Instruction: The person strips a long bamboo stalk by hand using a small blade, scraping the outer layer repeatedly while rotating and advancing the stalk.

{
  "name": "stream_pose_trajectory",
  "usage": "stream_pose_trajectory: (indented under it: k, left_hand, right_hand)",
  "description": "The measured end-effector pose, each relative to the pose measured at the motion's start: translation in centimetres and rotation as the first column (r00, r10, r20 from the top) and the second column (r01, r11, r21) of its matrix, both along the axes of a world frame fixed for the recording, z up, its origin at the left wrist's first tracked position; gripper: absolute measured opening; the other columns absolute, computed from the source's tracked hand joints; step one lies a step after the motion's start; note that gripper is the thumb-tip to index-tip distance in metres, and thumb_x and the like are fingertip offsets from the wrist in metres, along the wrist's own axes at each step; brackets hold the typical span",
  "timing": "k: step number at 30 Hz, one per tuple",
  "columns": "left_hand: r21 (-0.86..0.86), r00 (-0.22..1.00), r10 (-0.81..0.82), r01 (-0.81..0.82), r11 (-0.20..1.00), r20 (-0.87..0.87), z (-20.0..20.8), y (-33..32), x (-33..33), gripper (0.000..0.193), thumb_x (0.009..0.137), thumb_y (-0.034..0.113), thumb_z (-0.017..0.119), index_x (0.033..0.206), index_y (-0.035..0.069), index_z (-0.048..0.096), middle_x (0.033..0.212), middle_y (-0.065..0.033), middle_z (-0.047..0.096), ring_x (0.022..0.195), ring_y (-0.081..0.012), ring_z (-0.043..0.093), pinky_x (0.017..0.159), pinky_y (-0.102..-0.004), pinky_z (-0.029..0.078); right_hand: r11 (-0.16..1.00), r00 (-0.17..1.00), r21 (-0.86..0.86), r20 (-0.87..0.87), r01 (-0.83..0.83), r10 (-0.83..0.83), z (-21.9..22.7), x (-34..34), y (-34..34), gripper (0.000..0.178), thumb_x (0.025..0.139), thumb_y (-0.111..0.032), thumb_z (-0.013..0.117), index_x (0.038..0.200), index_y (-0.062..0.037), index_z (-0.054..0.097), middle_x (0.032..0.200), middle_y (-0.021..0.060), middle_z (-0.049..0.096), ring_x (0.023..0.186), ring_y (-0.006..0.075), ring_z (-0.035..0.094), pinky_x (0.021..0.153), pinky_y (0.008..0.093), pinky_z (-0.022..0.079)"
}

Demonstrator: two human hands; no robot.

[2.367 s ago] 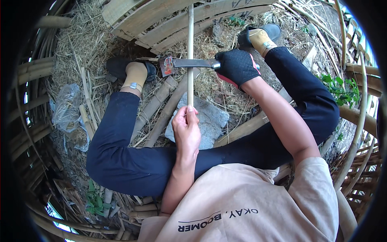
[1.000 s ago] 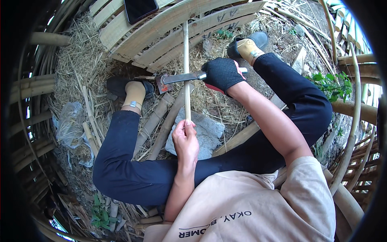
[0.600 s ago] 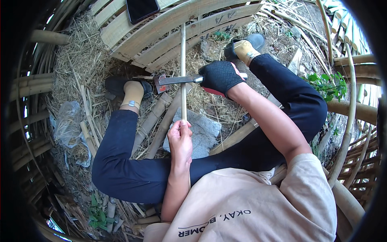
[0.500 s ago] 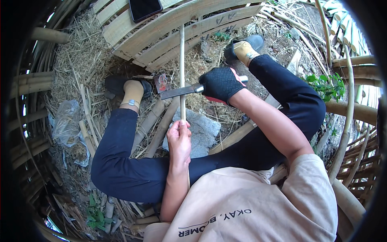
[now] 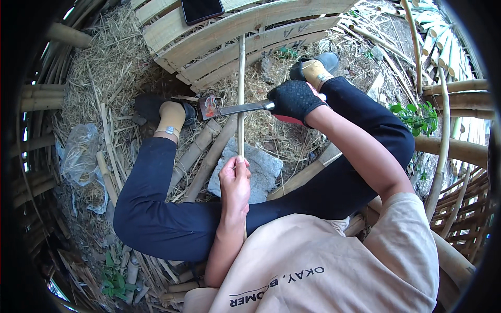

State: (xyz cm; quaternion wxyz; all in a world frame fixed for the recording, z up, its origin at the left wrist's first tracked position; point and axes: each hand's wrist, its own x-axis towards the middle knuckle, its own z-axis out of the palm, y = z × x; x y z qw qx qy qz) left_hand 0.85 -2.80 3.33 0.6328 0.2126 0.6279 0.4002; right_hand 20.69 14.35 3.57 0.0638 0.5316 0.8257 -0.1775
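My bare left hand (image 5: pixel 235 183) is closed around a long, thin bamboo strip (image 5: pixel 241 68), its thumb lying along the strip. The strip runs away from me toward a slatted wooden crate, and its near end passes along my forearm. In my right hand (image 5: pixel 296 102), which wears a black and red glove, is a knife with a pale handle. The knife's broad, straight blade (image 5: pixel 255 107) lies crosswise at the strip, beyond my left fingers. Below the strip, between my legs, sits a grey stone block (image 5: pixel 261 169).
A phone (image 5: pixel 202 10) rests on the slatted crate (image 5: pixel 209 47) ahead. Bamboo pieces (image 5: pixel 201 161) and straw cover the ground. A crumpled plastic bag (image 5: pixel 81 154) lies at left. Bamboo poles (image 5: pixel 454 148) and a leafy plant (image 5: pixel 416 117) stand at right.
My right hand and the knife have moved a little farther up the strip, away from my left hand. My left hand keeps its hold. The whole view has shifted slightly.
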Motion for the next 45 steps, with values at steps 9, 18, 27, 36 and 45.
stream_pose_trajectory:
  k: [9,18,27,36,45]
  left_hand:
    - [-0.016,0.999,0.028,-0.027,1.000,0.039,-0.3,-0.5,-0.2,0.029,0.109,0.021,0.047,0.086,0.006,0.056,0.062,0.0087,0.036,0.052,-0.0008,0.027,0.046,-0.0228,0.019]
    - [0.017,0.996,0.000,0.002,1.000,-0.088,-1.7,-0.8,0.4,0.028,0.110,0.027,0.047,0.089,0.010,0.054,0.060,0.0097,0.037,0.046,0.0007,0.028,0.039,-0.0205,0.020]
    - [0.033,0.999,0.036,-0.035,0.999,-0.025,-1.3,-0.8,0.8,0.032,0.109,0.021,0.048,0.082,0.006,0.056,0.062,0.0078,0.038,0.054,-0.0016,0.029,0.048,-0.0244,0.021]
    - [-0.004,0.998,0.048,-0.048,0.999,0.029,-1.0,-0.3,0.5,0.030,0.109,0.019,0.047,0.084,0.006,0.055,0.062,0.0089,0.036,0.053,-0.0010,0.027,0.047,-0.0236,0.019]
    - [-0.116,0.995,0.028,-0.017,0.993,0.093,0.9,-0.8,0.1,0.028,0.111,0.027,0.044,0.088,0.011,0.050,0.059,0.0119,0.031,0.045,0.0015,0.022,0.040,-0.0203,0.017]
  right_hand:
    - [1.000,0.998,-0.013,0.069,0.006,-0.006,0.4,0.1,3.0,0.025,0.084,-0.028,0.061,0.097,-0.0158,0.078,0.091,0.0161,0.075,0.088,0.0344,0.074,0.081,0.0460,0.057]
    - [0.999,0.997,-0.031,0.067,-0.032,0.034,-1.9,-0.1,2.9,0.023,0.082,-0.029,0.063,0.095,-0.0183,0.078,0.094,0.0143,0.075,0.091,0.0335,0.073,0.083,0.0460,0.058]
    - [0.999,0.996,0.049,0.087,0.009,-0.014,-4.1,1.5,5.9,0.024,0.082,-0.033,0.064,0.095,-0.0184,0.078,0.092,0.0155,0.074,0.088,0.0349,0.073,0.080,0.0466,0.058]
    - [0.995,0.992,0.099,0.125,-0.026,0.014,-2.8,1.7,7.7,0.024,0.080,-0.030,0.064,0.094,-0.0159,0.078,0.090,0.0160,0.074,0.087,0.0350,0.073,0.079,0.0463,0.058]
    - [0.996,0.999,0.089,0.039,-0.015,0.011,-2.4,3.0,12.9,0.035,0.086,-0.043,0.066,0.100,-0.0119,0.075,0.094,0.0192,0.073,0.090,0.0391,0.071,0.083,0.0475,0.056]
